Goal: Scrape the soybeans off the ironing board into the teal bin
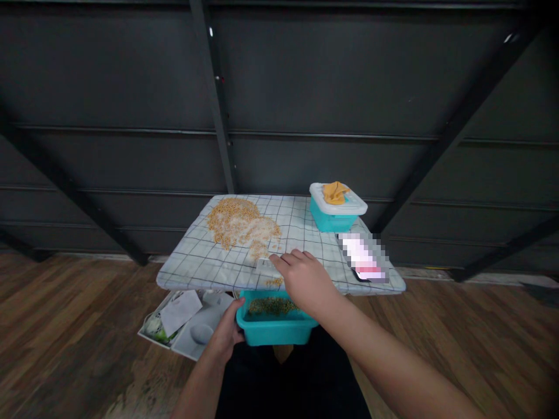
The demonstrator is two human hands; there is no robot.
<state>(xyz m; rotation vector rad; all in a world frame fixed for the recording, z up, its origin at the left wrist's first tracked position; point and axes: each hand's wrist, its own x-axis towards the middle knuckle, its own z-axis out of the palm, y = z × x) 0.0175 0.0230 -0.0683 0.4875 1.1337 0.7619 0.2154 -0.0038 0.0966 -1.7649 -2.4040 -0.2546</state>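
Note:
My left hand (229, 327) is closed on the left end of a teal plastic container (279, 334), which is against the table's front edge above my lap. Greenish-yellow grains (273, 305) lie in its bottom. My right hand (303, 279) is over the front of the table, its fingers closed on a flat white piece like a card (264, 265), mostly hidden by the hand. Some yellow grains (275, 281) lie between that piece and the container. Farther back spreads a pile of yellow grains (233, 218), mixed with paler, finer bits (257, 228).
A checked white cloth covers the table (196, 265). At the back right stands a lidded teal box (334, 220) with an orange cloth (335, 192) on top. A phone (362, 259) lies near the right edge. An open white box (192, 326) is on the floor at left.

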